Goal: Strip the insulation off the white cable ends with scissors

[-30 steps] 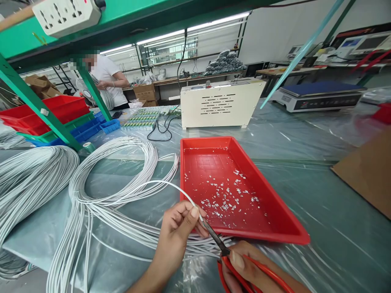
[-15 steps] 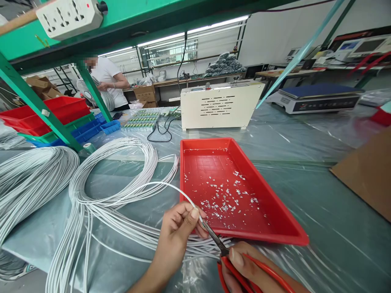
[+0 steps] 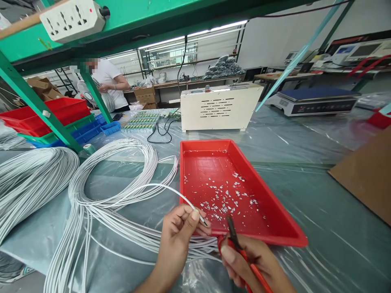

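Note:
My left hand (image 3: 177, 232) pinches the end of one white cable (image 3: 159, 187) between thumb and forefinger, its tip poking out toward the red tray (image 3: 276, 217). My right hand (image 3: 253, 264) grips red-handled scissors (image 3: 236, 244) with dark blades pointing up over the tray's near edge, a little apart from the cable tip. The tray holds several small white cut scraps (image 3: 227, 199). A bundle of looped white cables (image 3: 100, 203) lies on the plastic-covered table to the left, passing under my hands.
A cream machine box (image 3: 220, 108) stands behind the tray, a weighing scale (image 3: 314, 101) at the right back. Brown cardboard (image 3: 366, 175) lies right. Stacked red, green and blue bins (image 3: 58, 118) sit left. A person in white works at the far bench (image 3: 106, 81).
The scissors have pulled off the cable tip and swung upright to the right. My left hand still holds the cable.

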The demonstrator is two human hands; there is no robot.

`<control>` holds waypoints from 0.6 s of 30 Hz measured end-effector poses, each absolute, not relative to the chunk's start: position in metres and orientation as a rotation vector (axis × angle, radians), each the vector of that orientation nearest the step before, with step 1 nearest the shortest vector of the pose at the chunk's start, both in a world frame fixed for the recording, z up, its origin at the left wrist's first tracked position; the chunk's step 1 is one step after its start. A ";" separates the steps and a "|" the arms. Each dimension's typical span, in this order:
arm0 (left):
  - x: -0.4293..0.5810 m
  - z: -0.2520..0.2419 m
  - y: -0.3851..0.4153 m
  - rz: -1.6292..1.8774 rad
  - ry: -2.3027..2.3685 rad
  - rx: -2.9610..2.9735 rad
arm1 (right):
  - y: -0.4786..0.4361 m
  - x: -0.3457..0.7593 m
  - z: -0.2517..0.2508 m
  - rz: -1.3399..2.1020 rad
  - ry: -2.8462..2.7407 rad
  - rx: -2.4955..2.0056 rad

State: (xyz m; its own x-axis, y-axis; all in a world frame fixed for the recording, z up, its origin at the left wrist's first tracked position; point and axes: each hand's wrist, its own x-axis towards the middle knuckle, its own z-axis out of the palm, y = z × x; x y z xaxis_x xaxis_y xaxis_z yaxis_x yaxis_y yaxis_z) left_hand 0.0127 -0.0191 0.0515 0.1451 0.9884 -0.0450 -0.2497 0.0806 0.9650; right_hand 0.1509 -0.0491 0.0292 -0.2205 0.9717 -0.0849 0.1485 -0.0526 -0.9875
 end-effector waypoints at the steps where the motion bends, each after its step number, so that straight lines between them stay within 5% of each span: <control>1: 0.013 0.051 -0.021 1.184 0.987 1.077 | -0.046 0.153 0.029 1.176 -1.494 -1.282; 6: 0.014 0.046 -0.028 1.189 1.131 1.309 | -0.040 0.161 0.033 0.633 -1.670 -1.238; 18: 0.012 0.042 -0.031 1.105 1.208 1.564 | -0.038 0.157 0.034 0.429 -1.926 -1.179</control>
